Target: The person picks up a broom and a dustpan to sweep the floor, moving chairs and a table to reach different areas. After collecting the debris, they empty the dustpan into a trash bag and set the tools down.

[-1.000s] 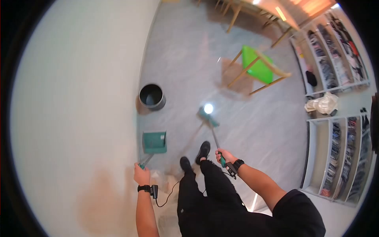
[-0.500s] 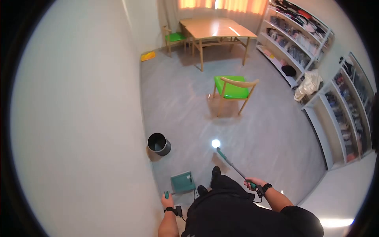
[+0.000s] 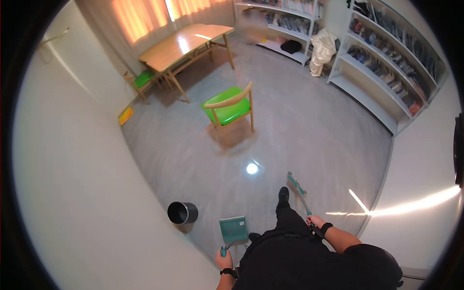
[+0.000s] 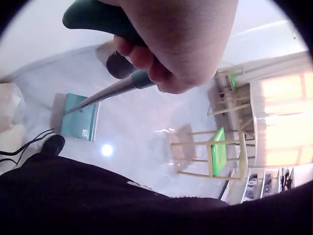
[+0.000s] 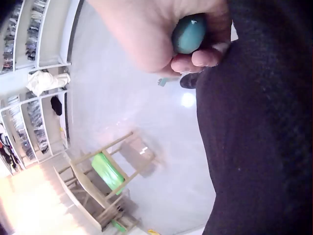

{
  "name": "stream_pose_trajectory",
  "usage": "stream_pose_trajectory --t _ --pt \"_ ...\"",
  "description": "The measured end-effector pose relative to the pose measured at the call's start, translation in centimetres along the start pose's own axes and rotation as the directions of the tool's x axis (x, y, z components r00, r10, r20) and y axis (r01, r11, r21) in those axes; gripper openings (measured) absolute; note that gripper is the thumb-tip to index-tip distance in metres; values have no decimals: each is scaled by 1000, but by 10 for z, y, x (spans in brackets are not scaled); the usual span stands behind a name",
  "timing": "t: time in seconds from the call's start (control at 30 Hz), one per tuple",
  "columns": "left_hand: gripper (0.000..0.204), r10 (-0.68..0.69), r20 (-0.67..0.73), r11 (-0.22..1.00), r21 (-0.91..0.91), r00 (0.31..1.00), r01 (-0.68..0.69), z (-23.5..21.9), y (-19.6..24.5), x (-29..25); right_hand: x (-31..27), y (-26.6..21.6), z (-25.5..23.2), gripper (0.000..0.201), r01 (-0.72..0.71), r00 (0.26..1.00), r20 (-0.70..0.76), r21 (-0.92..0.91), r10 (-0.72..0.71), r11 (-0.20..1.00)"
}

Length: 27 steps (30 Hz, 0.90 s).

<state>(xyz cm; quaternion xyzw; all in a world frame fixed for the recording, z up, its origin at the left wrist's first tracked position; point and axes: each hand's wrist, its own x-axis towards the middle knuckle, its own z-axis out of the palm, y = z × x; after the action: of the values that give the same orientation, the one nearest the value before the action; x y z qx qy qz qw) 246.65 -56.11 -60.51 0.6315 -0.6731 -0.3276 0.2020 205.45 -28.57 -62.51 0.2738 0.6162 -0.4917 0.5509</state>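
My left hand (image 3: pixel 224 260) grips the green handle of a long-handled dustpan (image 3: pixel 234 229), whose teal pan is down by the floor near my left shoe. The left wrist view shows the fingers curled round that grip, with a metal shaft (image 4: pixel 110 93) running down to the pan. My right hand (image 3: pixel 315 222) holds a broom (image 3: pixel 298 187) by its handle; the teal head reaches out in front of my right shoe. In the right wrist view the rounded green handle end (image 5: pixel 190 34) pokes out of the curled fingers, and my trouser leg covers much of the scene.
A black bin (image 3: pixel 182 213) stands by the left wall. Ahead is a green-seated wooden chair (image 3: pixel 232 106), with a wooden table (image 3: pixel 186 46) and a second chair (image 3: pixel 141 82) farther back. Loaded shelves (image 3: pixel 382 67) line the right side, a pale cloth bundle (image 3: pixel 322 50) between them.
The head view has tilted up and turned, bringing the table and windows into sight. The broom has swung rightward, from in front of my feet to beyond my right shoe. Both hands keep their grips.
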Motion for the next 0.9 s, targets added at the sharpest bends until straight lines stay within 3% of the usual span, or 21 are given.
stream_pose_trajectory --t 0.13,0.17,0.23,0.3,0.33,0.4,0.43,0.5,0.53,0.57,0.63,0.67,0.7,0.77,0.9 --pt "39 46 45 999 27 998 -47 29 77 34 6 -21 -41 27 29 989 -144 76 -18 997" --pt "40 5 14 999 44 1000 -6 40 91 44 8 -31 -51 27 26 989 -148 112 -9 993" --pt "42 -20 8 997 79 1000 20 65 95 69 5 -51 -80 25 34 979 -203 139 -5 990" --pt "44 -268 31 962 -33 963 269 92 86 104 5 -68 -109 24 25 972 -234 187 20 982" --pt "44 -245 50 969 -7 968 245 100 120 113 9 -76 -118 23 28 966 -257 213 28 977" --pt "45 -407 91 902 -119 909 416 108 203 128 19 -85 -136 22 32 962 -268 294 50 955" --pt "45 -383 114 916 -82 917 393 120 212 142 19 -89 -144 22 44 959 -278 336 54 941" --pt "47 -100 16 993 59 995 99 143 234 166 9 -98 -148 23 25 947 -299 434 118 901" --pt "48 59 66 945 317 996 -77 137 266 158 -8 -102 -163 22 61 943 -323 418 85 906" --pt "50 14 155 954 295 988 -60 147 300 166 -7 -104 -168 22 116 934 -355 400 37 909" --pt "51 78 242 908 384 967 -170 172 343 185 -15 -122 -169 23 121 920 -388 425 60 897" --pt "50 130 291 951 234 948 -203 190 345 203 -17 -135 -171 24 126 917 -395 423 57 897" --pt "49 194 289 947 192 937 -256 204 382 202 -15 -148 -172 24 135 909 -411 460 76 878" --pt "45 192 336 941 205 922 -270 219 461 196 -31 -178 -191 25 90 923 -355 573 148 815" --pt "46 167 418 967 106 893 -230 284 496 245 -21 -239 -203 27 83 944 -290 668 155 739"
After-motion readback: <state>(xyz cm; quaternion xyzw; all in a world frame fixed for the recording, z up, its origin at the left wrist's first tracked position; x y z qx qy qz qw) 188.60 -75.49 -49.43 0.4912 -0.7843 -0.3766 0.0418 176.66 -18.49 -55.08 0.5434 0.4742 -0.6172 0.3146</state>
